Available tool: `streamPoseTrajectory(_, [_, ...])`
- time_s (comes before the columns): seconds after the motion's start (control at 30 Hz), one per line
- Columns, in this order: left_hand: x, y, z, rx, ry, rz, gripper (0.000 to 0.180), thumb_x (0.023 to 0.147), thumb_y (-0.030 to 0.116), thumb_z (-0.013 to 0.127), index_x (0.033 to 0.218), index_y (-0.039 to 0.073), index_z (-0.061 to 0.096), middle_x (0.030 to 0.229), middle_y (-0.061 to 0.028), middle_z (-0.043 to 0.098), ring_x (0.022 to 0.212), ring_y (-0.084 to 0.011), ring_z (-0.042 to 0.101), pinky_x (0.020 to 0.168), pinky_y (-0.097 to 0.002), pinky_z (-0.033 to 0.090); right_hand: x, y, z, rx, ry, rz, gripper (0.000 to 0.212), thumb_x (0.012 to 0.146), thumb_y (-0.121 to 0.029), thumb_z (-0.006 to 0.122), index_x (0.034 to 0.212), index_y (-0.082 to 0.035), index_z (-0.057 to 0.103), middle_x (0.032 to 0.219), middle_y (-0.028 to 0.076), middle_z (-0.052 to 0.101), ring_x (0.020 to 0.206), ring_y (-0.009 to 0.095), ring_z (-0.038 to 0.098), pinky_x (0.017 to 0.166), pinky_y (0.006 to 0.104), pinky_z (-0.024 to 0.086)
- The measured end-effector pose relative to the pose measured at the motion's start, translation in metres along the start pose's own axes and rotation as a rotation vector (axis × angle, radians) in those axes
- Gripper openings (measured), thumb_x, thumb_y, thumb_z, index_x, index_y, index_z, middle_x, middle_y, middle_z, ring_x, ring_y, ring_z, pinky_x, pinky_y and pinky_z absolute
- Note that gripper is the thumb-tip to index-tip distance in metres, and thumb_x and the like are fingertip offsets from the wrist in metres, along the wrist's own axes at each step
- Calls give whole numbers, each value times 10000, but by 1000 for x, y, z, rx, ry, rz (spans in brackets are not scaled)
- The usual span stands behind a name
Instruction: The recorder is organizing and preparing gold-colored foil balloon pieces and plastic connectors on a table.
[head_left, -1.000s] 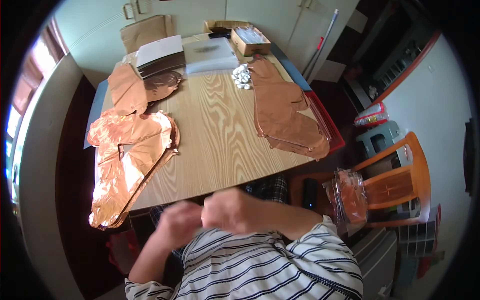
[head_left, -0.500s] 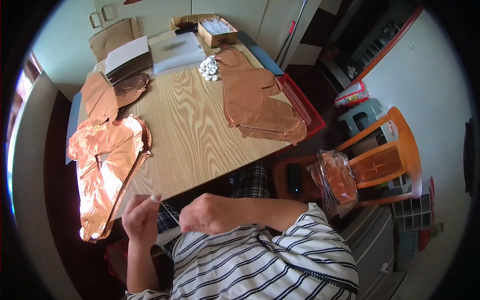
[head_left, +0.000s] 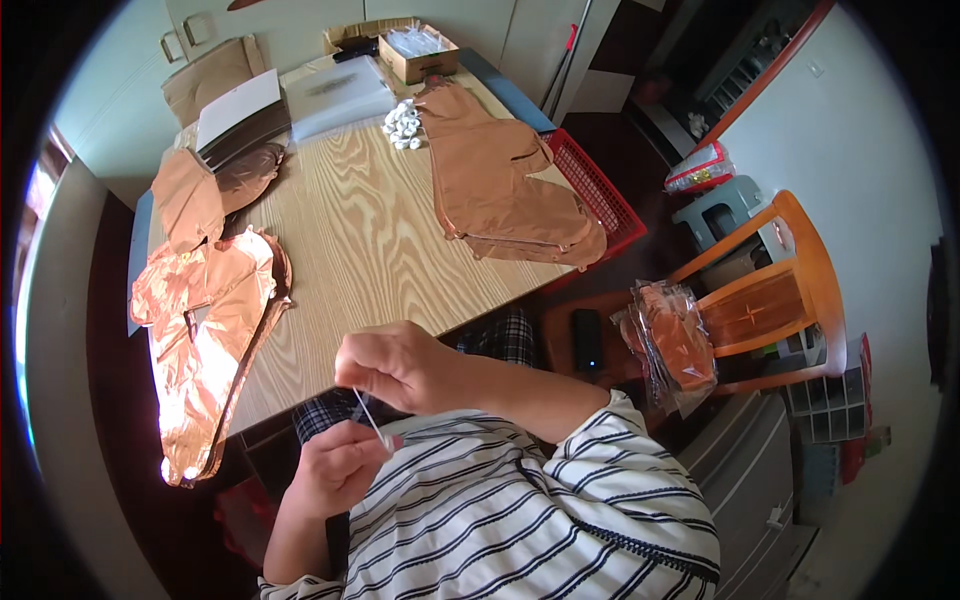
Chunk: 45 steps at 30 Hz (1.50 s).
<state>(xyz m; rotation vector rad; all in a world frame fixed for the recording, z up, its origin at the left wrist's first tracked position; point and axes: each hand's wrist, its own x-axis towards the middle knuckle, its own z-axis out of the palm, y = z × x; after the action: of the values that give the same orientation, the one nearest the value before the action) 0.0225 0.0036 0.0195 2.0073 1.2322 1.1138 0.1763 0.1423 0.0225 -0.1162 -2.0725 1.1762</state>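
Note:
Between my two hands runs a taut thin white ribbon (head_left: 371,413), above my lap at the table's near edge. My left hand (head_left: 335,468) is closed on its lower end, with a small white bit showing at the fingertips. Higher and slightly to the right, my right hand (head_left: 395,365) pinches the upper end. Flat copper foil balloons (head_left: 205,330) lie stacked on the table's left side, shining in the light. Another stack of copper foil balloons (head_left: 500,185) lies at the right, beside a small heap of white coils (head_left: 402,126).
Toward the back of the wooden table (head_left: 350,230) are a stack of cards (head_left: 240,110), clear plastic sheets (head_left: 340,95) and a cardboard box (head_left: 420,62). A red basket (head_left: 595,185) adjoins the right edge. Bagged foil (head_left: 670,335) and a black device (head_left: 587,338) rest on a wooden chair (head_left: 800,280).
My right hand has risen, while my left hand has moved down and right toward my body. The ribbon stays stretched between them, now slanting down to the right.

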Motion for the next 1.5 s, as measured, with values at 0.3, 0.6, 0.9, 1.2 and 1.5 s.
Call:
streamPoseTrajectory(0.3, [-8, -33, -2, 149, 107, 3, 162, 734, -82, 663, 854, 26, 681, 766, -114, 611, 649, -246, 606, 572, -285, 482, -8, -1, 11, 31, -15, 33, 129, 924, -143, 625, 841, -63, 569, 745, 85, 570, 659, 274, 611, 593, 369, 497])
streamPoseTrajectory(0.6, [-12, -37, -13, 51, 112, 18, 259, 697, -89, 667, 900, 64, 717, 772, -93, 608, 639, -236, 609, 569, -311, 492, 7, 8, 19, 21, -69, 46, 149, 887, -140, 646, 799, -45, 572, 734, 92, 575, 679, 294, 620, 621, 383, 501])
streamPoseTrajectory(0.9, [-10, -41, -10, 8, 54, -20, 185, 752, -88, 661, 887, 29, 709, 817, -117, 631, 683, -222, 622, 614, -279, 504, 2, 14, 20, 73, -74, 69, 151, 931, -172, 605, 850, -50, 570, 731, 110, 605, 687, 294, 638, 633, 369, 509])
streamPoseTrajectory(1.2, [-2, -33, -2, -24, 68, -1, 235, 730, -110, 651, 884, 56, 715, 809, -94, 641, 666, -230, 620, 596, -294, 491, -2, 6, 9, 84, -84, 89, 135, 942, -153, 603, 862, -48, 575, 740, 95, 601, 717, 267, 645, 624, 359, 503])
streamPoseTrajectory(1.5, [0, -33, -2, 5, 58, -48, 110, 768, -80, 666, 817, 15, 689, 739, -88, 606, 641, -214, 602, 575, -283, 466, -1, 12, 14, 102, -54, 131, 147, 932, -159, 604, 851, -41, 572, 727, 125, 604, 708, 308, 635, 638, 396, 500])
